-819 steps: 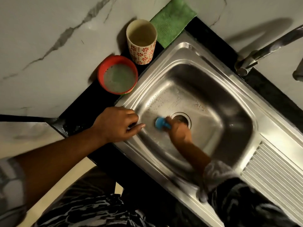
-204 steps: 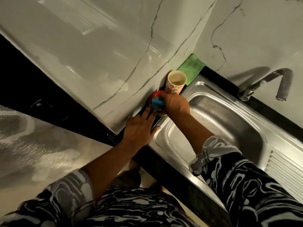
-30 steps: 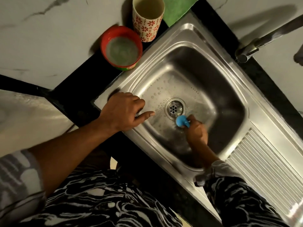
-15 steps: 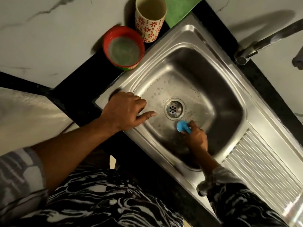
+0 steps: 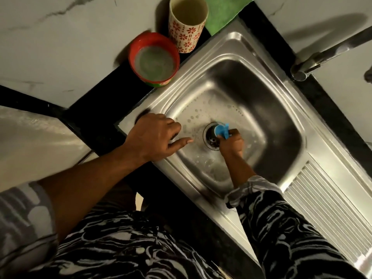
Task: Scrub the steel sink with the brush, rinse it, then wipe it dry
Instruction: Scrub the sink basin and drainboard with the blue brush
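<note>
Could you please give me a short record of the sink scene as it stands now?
stage: scrubbing; suds on the floor of the sink
right hand: grips the blue brush at the drain
left hand: rests on the sink's near rim
beside sink: red bowl, patterned cup, green cloth
tap: no stream of water visible

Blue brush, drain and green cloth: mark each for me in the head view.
blue brush [image 5: 221, 131]: head view, on its blue top.
drain [image 5: 210, 142]: head view, on the uncovered strainer part.
green cloth [image 5: 223, 11]: head view, on its visible middle.
</note>
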